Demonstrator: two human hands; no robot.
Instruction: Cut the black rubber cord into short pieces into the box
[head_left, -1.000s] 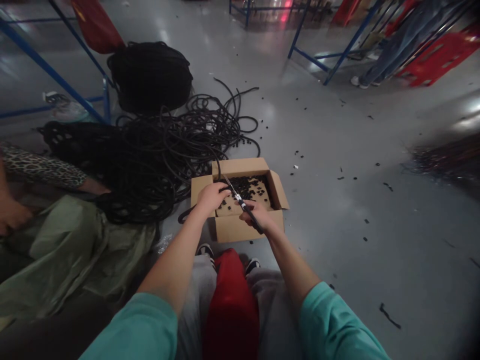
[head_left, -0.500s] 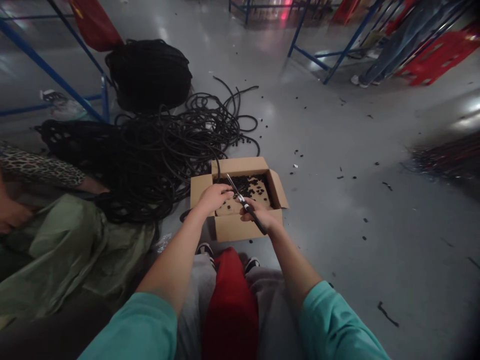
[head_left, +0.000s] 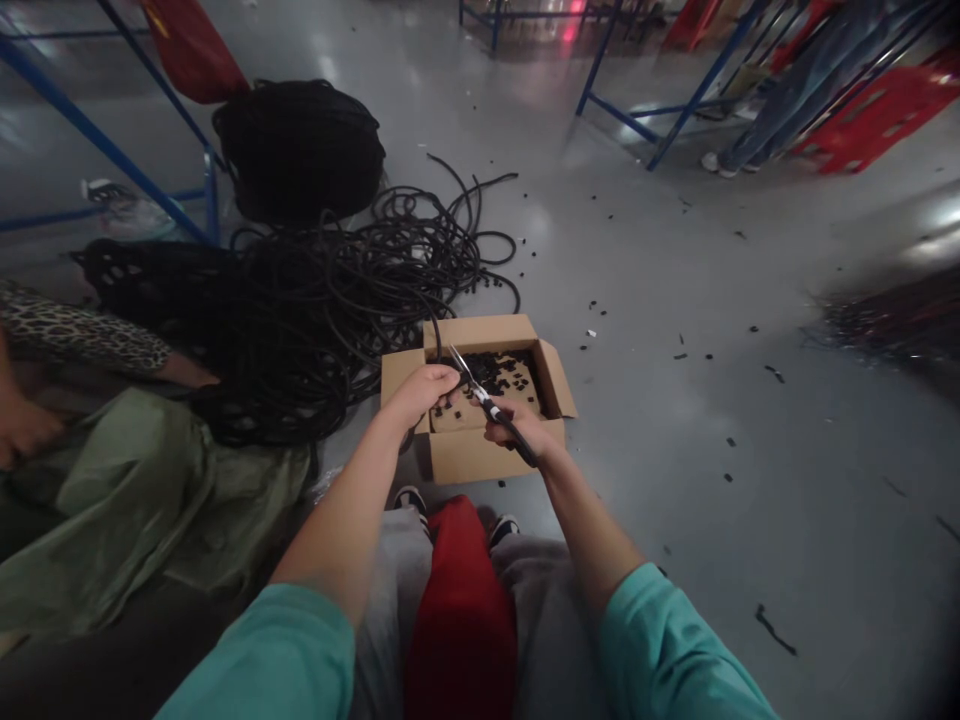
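Observation:
Over an open cardboard box (head_left: 487,455), my left hand (head_left: 421,393) is closed on a black rubber-like cord, whose end (head_left: 463,376) sticks out past the fingertips at the blades. My right hand (head_left: 525,428) grips scissors (head_left: 480,393) with dark handles, and their metal blades point up and to the left. The blades stand slightly apart around or beside the cord's end; I cannot tell which. Small black cut pieces (head_left: 495,372) lie scattered inside the box below both hands.
A large tangle of black cord (head_left: 352,290) spreads left of the box, with a round black bundle (head_left: 300,150) behind it. At the left sits another person, whose hand (head_left: 26,425) rests near green fabric (head_left: 150,500). Black scraps dot the grey floor (head_left: 645,420).
My left hand has moved slightly, and more of the black cord's end now shows at the blades. The scissors have shifted a little to the left at their tips.

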